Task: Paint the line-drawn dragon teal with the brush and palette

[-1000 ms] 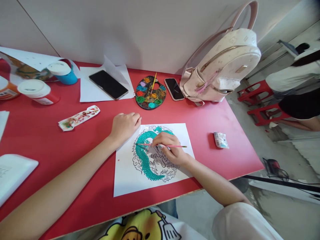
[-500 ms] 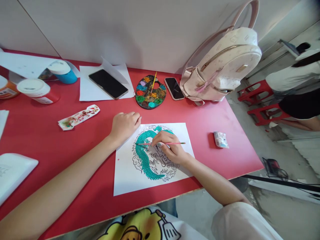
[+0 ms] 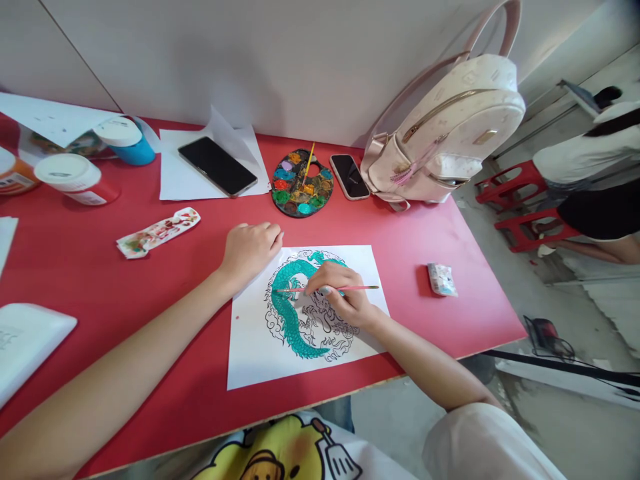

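Observation:
My right hand [image 3: 343, 290] is closed in a pinch around a thin pink paintbrush [image 3: 361, 288]. The brush lies nearly level, its tip on the teal body of a dragon drawing [image 3: 287, 313]. Black outlines cover the rest of the round design, with uncoloured clouds and a head partly hidden under my right hand. The drawing is on a white sheet of paper [image 3: 250, 363]. At the sheet's upper left corner rests my left hand [image 3: 253, 248], fingers curled in and no object visible in them.
Behind the sheet are a paint palette [image 3: 295, 197] with a yellow-handled brush [image 3: 309, 163] and two phones. A cream backpack [image 3: 450, 127] leans at the wall. Paint jars [image 3: 70, 177] and a stained strip [image 3: 159, 232] lie left; a small packet [image 3: 442, 279] right. Another person [image 3: 575, 153] is beyond.
The paintbrush in my right hand has slid slightly to the right, its tip a little lower on the dragon's teal body. My left hand stays in place.

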Tool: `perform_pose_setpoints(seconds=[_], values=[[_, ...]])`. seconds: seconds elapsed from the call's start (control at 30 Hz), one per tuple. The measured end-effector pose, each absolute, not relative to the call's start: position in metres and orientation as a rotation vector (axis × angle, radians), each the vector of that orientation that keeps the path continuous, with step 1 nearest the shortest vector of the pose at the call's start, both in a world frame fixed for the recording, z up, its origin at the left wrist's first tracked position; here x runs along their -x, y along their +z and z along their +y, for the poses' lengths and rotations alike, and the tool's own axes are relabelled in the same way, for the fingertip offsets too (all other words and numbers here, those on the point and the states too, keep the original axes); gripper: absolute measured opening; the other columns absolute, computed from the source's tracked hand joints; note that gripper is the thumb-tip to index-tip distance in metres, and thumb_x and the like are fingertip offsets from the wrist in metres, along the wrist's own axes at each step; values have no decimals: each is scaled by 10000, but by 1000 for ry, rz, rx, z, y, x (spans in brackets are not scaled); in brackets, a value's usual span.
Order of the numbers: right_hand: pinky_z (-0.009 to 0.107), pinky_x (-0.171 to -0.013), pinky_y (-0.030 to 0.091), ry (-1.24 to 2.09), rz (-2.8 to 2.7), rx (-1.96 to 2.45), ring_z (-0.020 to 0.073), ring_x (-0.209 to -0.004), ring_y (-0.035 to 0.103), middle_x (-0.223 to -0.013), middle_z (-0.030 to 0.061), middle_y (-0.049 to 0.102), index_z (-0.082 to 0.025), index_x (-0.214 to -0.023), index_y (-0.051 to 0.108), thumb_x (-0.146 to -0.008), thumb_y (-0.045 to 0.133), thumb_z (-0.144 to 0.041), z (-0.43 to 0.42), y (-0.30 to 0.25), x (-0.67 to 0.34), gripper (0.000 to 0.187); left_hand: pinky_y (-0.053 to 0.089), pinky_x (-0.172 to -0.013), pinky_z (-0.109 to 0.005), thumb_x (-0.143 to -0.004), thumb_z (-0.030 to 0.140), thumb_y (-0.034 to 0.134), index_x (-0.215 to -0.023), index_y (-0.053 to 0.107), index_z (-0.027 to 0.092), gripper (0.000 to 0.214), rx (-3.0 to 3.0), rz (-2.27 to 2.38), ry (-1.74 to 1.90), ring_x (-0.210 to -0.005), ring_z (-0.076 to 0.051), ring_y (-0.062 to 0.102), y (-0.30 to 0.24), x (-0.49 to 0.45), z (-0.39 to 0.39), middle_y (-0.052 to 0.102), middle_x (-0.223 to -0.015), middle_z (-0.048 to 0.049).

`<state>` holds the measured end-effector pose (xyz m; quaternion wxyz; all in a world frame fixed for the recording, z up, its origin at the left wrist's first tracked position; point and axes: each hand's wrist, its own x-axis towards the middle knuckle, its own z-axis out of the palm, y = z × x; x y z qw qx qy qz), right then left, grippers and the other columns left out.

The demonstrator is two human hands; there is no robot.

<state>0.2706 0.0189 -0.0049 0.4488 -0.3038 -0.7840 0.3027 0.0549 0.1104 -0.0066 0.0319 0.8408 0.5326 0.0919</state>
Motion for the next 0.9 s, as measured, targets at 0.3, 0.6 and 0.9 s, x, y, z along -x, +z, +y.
perform_pose_setpoints(seconds=[0.3,0.6,0.9], values=[[376,-827,575,694,-1966,789,212,-867,731,-910,73,811,-227,-1002,751,-1152,406,-363,20,-7,-271,401,329,-647,-372,-1046,270,416,-832,702,183,369,-2584,1656,233,-759,-271,724,-3,-57,109,769,-827,-124],[362,-716,559,768,-1852,755,203,-713,690,-746,59,745,-226,-842,715,-1141,428,-402,18,-2,-270,449,335,-655,-374,-1058,273,385,-859,703,182,386,-2613,1650,203,-778,-269,730,-4,-56,110,781,-852,-120],[327,-674,530,802,-1918,667,171,-668,656,-689,28,711,-229,-790,646,-1144,430,-375,18,-3,-268,440,357,-656,-374,-1048,277,380,-850,706,189,392,-2610,1641,247,-749,-259,712,-6,-56,110,772,-830,-120]])
